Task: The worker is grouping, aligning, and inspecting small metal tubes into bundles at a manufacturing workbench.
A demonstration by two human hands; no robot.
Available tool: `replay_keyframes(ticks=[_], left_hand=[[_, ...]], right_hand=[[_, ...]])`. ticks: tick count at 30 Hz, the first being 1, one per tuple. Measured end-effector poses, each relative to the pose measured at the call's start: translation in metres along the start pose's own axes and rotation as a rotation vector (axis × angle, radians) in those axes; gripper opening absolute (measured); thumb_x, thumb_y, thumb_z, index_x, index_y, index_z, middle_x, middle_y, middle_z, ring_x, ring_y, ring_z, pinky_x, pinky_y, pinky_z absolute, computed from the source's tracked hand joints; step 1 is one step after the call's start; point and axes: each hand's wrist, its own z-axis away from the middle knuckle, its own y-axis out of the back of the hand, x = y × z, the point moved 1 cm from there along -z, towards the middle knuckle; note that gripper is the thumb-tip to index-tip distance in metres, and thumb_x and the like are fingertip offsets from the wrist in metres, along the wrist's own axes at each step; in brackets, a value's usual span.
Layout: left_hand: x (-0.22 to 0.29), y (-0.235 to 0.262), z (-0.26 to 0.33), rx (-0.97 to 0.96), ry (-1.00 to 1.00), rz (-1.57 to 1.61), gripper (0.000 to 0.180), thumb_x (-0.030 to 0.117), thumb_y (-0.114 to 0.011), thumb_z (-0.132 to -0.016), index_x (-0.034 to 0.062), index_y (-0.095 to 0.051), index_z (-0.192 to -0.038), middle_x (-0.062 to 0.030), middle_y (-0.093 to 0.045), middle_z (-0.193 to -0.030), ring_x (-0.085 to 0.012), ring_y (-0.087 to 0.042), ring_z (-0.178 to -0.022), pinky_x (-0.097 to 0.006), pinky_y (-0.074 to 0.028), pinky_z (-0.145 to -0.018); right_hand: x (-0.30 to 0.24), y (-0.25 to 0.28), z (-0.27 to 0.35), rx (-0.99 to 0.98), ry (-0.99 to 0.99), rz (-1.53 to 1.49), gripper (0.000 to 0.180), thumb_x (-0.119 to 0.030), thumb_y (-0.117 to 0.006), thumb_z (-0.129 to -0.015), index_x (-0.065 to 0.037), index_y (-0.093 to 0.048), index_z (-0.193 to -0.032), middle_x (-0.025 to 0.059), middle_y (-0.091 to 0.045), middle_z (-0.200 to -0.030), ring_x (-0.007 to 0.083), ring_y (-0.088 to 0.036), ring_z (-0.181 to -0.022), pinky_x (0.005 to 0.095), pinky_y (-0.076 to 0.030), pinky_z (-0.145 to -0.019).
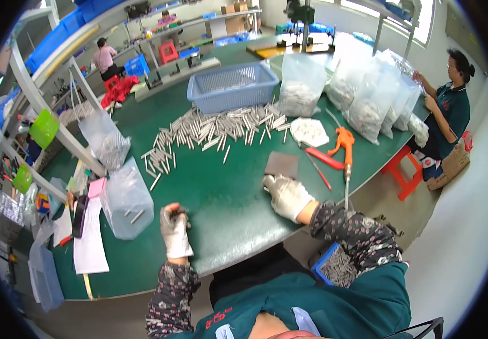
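Observation:
My left hand [175, 230], in a white fingerless-tipped work glove, is raised over the near edge of the green table, fingers curled in. Whatever it may hold is too small to make out. Gloved too, my right hand [286, 198] is closed at the near edge of a dark brown-grey square sheet [282, 164]; its fingers hide anything within. Beyond both hands spreads a loose heap of short metal rods [216, 125]. An orange air blow gun [344, 148], a red-handled tool [324, 158] and a thin red pen-like stick [321, 174] lie right of the sheet.
A blue plastic basket [232, 89] stands behind the rods. Filled clear bags [368, 96] crowd the far right, where a person [451, 107] sits. At left are an open bag with a few rods [128, 200] and papers [90, 240]. A blue bin of rods [337, 265] sits below the table.

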Motion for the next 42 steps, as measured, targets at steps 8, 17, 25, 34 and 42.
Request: replay_keyframes(ticks=[8, 17, 25, 34, 42], left_hand=[[-0.002, 0.003, 0.001, -0.030, 0.001, 0.067, 0.023, 0.005, -0.056, -0.079, 0.0028, -0.046, -0.099, -0.0043, -0.051, -0.081, -0.0081, -0.047, -0.063, -0.019, -0.042, -0.053], [0.004, -0.003, 0.003, 0.003, 0.039, -0.080, 0.029, 0.020, -0.063, -0.078, 0.0036, -0.047, -0.096, -0.0029, -0.050, -0.077, -0.0071, -0.046, -0.060, -0.018, -0.039, -0.051], [0.021, -0.016, 0.009, 0.023, 0.130, -0.272, 0.016, 0.007, -0.057, -0.077, 0.0022, -0.050, -0.091, -0.0018, -0.051, -0.076, -0.0063, -0.044, -0.058, -0.019, -0.037, -0.055], [0.030, -0.015, 0.009, -0.015, 0.112, -0.317, 0.016, 0.003, -0.054, -0.077, 0.0028, -0.050, -0.092, -0.0011, -0.051, -0.077, -0.0053, -0.042, -0.058, -0.018, -0.037, -0.055], [0.020, -0.008, 0.007, -0.048, 0.107, -0.198, 0.020, 0.006, -0.056, -0.078, 0.0042, -0.048, -0.097, -0.0003, -0.051, -0.081, -0.0046, -0.043, -0.064, -0.018, -0.037, -0.058]], right_hand=[[0.083, 0.077, -0.038, 0.220, -0.293, -1.607, 0.031, 0.002, -0.050, -0.068, -0.009, -0.042, -0.096, 0.0030, -0.051, -0.072, 0.0134, -0.052, -0.059, 0.0241, -0.041, -0.048], [0.289, 0.103, -0.180, 0.568, -0.815, -1.439, 0.009, -0.014, -0.045, -0.077, -0.007, -0.050, -0.081, 0.0077, -0.053, -0.063, 0.0179, -0.048, -0.046, 0.0291, -0.037, -0.040], [0.405, 0.125, -0.283, 0.757, -0.615, -0.929, 0.052, -0.043, -0.056, -0.074, -0.004, -0.052, -0.109, 0.0145, -0.057, -0.100, 0.0283, -0.053, -0.087, 0.0342, -0.040, -0.080], [0.304, 0.157, -0.228, 0.914, -0.477, -1.309, 0.041, -0.028, -0.049, -0.083, -0.008, -0.046, -0.119, 0.0100, -0.052, -0.111, 0.0183, -0.053, -0.095, 0.0336, -0.039, -0.084], [0.072, 0.117, -0.091, 0.348, 0.248, 0.008, 0.052, -0.033, -0.063, -0.071, 0.000, -0.051, -0.109, 0.0168, -0.055, -0.104, 0.0298, -0.053, -0.095, 0.0361, -0.040, -0.086]])
